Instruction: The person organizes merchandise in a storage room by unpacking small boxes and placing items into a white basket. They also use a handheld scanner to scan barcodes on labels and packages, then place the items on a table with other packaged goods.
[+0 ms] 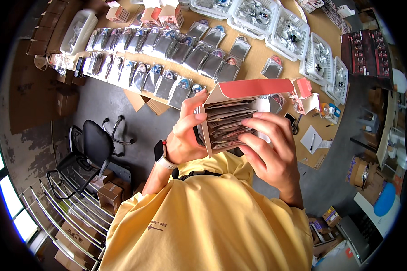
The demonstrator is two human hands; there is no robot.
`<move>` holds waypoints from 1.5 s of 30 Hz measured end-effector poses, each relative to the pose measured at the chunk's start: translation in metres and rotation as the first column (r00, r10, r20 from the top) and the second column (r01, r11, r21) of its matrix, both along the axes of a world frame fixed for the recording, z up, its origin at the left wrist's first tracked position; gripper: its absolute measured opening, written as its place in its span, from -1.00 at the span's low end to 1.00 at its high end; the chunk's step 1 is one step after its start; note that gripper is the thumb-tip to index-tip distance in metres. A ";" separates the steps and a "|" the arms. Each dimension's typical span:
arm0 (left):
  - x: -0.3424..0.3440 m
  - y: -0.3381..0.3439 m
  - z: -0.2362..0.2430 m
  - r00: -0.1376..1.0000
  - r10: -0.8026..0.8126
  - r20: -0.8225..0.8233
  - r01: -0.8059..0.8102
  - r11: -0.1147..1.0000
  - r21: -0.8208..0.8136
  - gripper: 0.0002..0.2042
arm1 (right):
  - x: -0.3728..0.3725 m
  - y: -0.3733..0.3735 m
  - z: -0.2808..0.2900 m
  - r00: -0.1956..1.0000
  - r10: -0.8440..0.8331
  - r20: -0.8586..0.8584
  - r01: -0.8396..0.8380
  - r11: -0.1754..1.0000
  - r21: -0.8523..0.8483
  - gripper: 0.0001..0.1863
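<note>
The person's left hand [185,137] grasps the open red-flapped box [254,89] by its left wall, the right hand [273,153] dips its fingertips among the packets [228,118] inside, whether pinching any I cannot tell, and beyond that grip silvery pouches [182,51] line the table [253,58].
</note>
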State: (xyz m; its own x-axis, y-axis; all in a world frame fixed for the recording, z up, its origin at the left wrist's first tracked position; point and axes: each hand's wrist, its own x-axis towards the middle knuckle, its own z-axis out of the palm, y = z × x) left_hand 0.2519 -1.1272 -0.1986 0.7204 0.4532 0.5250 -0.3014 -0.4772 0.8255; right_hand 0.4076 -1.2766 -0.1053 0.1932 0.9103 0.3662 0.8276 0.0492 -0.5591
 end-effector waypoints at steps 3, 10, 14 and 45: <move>0.003 0.000 0.002 1.000 -0.001 0.022 0.000 0.999 0.047 0.05 | 0.000 -0.004 -0.003 1.000 -0.008 0.029 0.008 1.000 -0.009 -0.71; 0.003 -0.003 -0.002 0.999 0.032 0.026 -0.034 0.996 0.080 0.06 | -0.005 -0.007 0.001 0.994 -0.100 0.047 0.104 0.991 -0.087 -0.55; 0.007 -0.003 0.005 0.998 0.029 0.048 -0.033 0.995 0.092 0.06 | -0.005 -0.011 -0.003 0.992 -0.066 0.105 0.075 0.994 -0.083 -0.51; -0.109 0.067 0.017 0.996 -0.011 0.088 0.005 0.998 0.061 0.04 | -0.142 0.070 0.020 0.977 -0.079 0.197 0.115 0.977 -0.178 -0.48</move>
State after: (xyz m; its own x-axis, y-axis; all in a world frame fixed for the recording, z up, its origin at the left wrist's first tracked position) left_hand 0.1425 -1.0599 -0.1814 0.6732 0.4133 0.6132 -0.3761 -0.5225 0.7652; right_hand 0.2659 -1.2065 -0.0858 0.2279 0.9463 0.2293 0.9142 -0.1270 -0.3848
